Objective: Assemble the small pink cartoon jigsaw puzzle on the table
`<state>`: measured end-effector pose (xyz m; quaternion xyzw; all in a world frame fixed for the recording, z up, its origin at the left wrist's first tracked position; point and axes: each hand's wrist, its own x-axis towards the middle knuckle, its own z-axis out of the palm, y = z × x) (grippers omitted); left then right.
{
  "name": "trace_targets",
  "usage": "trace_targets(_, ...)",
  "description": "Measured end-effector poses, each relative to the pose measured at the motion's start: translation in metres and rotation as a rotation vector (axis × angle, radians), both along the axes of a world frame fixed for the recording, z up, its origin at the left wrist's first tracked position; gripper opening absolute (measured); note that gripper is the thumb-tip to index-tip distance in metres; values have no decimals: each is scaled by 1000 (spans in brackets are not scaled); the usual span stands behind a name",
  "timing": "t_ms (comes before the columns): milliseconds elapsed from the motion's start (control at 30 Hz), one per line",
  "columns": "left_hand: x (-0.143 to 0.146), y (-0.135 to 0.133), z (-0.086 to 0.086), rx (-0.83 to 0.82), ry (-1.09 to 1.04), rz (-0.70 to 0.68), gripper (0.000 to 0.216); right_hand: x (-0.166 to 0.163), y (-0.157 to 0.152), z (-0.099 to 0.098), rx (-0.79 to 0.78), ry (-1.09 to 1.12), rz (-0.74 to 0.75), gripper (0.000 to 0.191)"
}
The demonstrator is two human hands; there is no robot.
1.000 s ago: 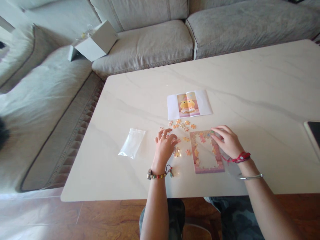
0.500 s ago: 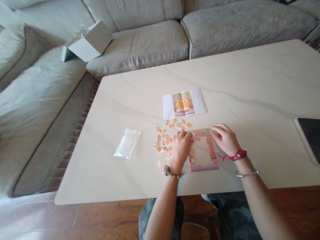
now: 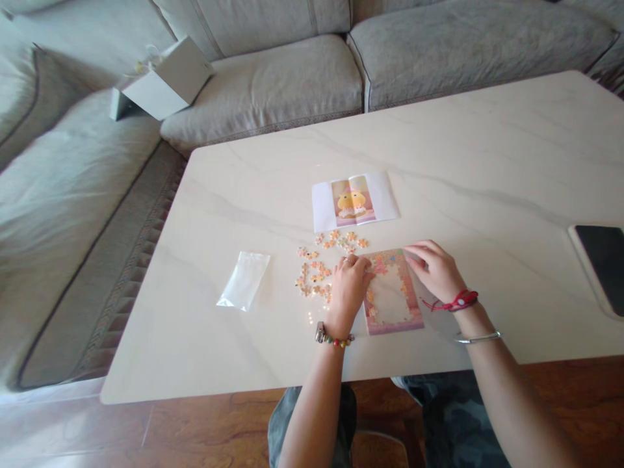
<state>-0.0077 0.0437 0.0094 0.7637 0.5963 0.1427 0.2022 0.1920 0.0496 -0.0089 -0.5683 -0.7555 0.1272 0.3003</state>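
Observation:
A flat jigsaw puzzle point(image 3: 396, 324) lies on the table in front of me, its pink and orange border filled with pieces and its middle bare and pale. My left hand point(image 3: 347, 289) is at its upper left edge, fingers bent and drawn together; whatever they pinch is hidden. At the upper right corner, my right hand point(image 3: 437, 270) rests with fingers stretched along the edge and thumb a little apart. Loose puzzle pieces point(image 3: 319, 269), small and orange, yellow and white, are scattered left of the puzzle, partly behind my left hand.
Behind the pieces lies a creased paper sheet point(image 3: 322, 205) printed with a yellow character. A clear plastic bag point(image 3: 244, 281) is on the left of the white marbled table point(image 3: 205, 351). A dark-screened device point(image 3: 604, 263) sits at the right edge. Beyond is a grey sofa point(image 3: 283, 84) holding a white box point(image 3: 168, 81).
The whole view has shifted slightly, so everything appears a little further left. My left hand has drawn slightly off the puzzle's top left, showing more of its border; my right hand stays at the corner.

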Motion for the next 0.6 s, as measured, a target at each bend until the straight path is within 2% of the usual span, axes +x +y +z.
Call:
trace_targets(100,-2,1,-1,1,-34,15,8,-8,-3,4,-4,-11,58,24)
trace_targets(267,-5,1,-1,42,-62,37,18,-27,-11,8,-73,-108,206,27)
trace_targets(400,-7,1,-2,45,-70,45,18,-34,-14,5,-105,-190,231,29)
trace_targets(600,-12,4,-3,42,-81,133,15,-34,-16,4,-119,-218,236,32)
